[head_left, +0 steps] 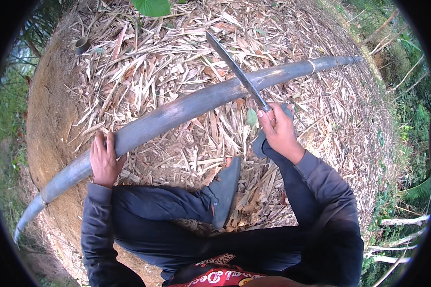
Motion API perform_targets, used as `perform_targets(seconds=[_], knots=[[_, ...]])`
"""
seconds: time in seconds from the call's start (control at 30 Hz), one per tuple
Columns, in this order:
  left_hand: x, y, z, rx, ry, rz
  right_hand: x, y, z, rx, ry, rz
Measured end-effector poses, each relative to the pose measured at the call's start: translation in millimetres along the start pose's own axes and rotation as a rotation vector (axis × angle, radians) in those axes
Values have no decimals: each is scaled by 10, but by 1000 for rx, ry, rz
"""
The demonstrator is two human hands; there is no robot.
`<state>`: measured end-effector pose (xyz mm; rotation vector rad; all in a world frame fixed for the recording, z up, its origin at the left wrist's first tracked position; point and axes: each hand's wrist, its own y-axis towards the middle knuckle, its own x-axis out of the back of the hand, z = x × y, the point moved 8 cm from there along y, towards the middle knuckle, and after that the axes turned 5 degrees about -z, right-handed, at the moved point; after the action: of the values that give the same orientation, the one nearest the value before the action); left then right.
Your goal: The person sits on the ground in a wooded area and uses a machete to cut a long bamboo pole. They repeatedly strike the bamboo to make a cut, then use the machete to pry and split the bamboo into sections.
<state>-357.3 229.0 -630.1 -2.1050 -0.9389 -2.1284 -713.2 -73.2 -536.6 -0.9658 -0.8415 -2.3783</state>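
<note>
The left hand (104,160) grips a long grey bamboo pole (177,112) lying over dry leaves (177,57), while the right hand (278,129) clenches a machete (234,69) whose blade crosses the pole just above it.

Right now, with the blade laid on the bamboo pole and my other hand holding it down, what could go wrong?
1. The long knife rests on the rounded bamboo pole; it could glance off the smooth curve.
2. The left hand grips the same pole, so a sliding blade might run toward it.
3. The foot in a grey shoe sits just below the right hand, on loose dry leaves: footing may slip.
</note>
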Motion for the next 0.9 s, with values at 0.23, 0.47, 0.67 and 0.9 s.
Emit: perform_targets(seconds=[0.23, 0.47, 0.67, 0.9], knots=[[135, -249, -126, -94, -85, 97, -296, -685, -847, -322, 121, -188], [61, -124, -167, -64, -32, 174, -520, -1151, -1043, -400, 266, -380], [-21, 220, -27, 31, -237, 376, -649, -1108, -1281, -703, 530, -179], [-179, 415, 250, 179, -493, 664, 394, -360, -401, -387, 936, -526]])
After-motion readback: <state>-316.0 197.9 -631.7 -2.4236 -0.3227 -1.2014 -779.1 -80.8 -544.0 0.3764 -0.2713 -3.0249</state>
